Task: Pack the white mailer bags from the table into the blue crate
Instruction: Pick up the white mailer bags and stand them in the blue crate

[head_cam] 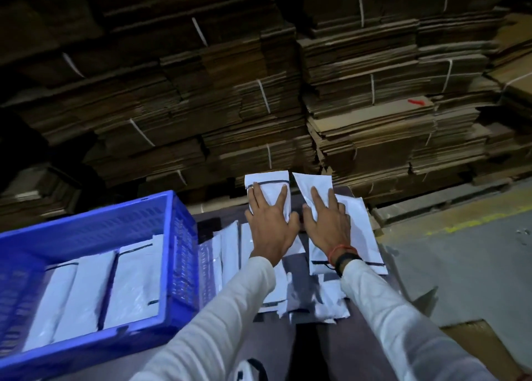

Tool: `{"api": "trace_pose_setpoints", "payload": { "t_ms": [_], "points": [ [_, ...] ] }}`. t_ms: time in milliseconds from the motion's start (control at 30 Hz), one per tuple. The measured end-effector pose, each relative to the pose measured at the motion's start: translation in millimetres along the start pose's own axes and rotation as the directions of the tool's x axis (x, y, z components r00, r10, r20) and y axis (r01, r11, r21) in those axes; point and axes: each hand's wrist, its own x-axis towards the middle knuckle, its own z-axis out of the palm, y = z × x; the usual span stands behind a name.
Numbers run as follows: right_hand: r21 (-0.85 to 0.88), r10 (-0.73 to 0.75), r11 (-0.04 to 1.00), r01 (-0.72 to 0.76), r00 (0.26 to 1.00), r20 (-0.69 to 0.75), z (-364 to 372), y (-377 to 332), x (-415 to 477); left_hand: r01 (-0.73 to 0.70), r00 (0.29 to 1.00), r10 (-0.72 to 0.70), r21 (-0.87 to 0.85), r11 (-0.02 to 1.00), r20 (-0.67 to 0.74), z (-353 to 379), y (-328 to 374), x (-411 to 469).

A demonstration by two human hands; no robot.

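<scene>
My left hand (269, 222) lies flat, fingers spread, on a white mailer bag (266, 179) at the table's far edge. Beside it my right hand (328, 222) presses flat on another white mailer bag (312, 180), which overlaps a longer bag (362, 233). Several more white mailer bags (285, 294) are scattered on the table between my arms. The blue crate (178, 236) stands at the left and holds several white mailer bags (86, 291) laid side by side.
Tall stacks of flattened brown cardboard (259, 78) tied with white straps rise just behind the table. A grey floor (460, 251) with a yellow line lies to the right. More flat cardboard (483, 346) sits at lower right.
</scene>
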Motion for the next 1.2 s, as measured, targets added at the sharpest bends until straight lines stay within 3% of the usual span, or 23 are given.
{"api": "trace_pose_setpoints", "payload": {
  "t_ms": [200,767,1200],
  "points": [
    [-0.018,-0.105,0.994,0.104,0.994,-0.018,-1,-105,-20,0.048,0.99,-0.047,0.004,0.999,-0.131,-83,-74,-11],
    [-0.01,-0.314,0.949,0.315,0.947,0.074,103,-376,-124,0.272,0.942,-0.263,0.012,0.962,-0.209,-231,-348,-85],
    [-0.049,-0.269,0.953,0.297,0.912,0.308,240,-473,-184,0.38,0.924,-0.382,0.105,0.919,-0.004,-239,-512,-113]
  ]
}}
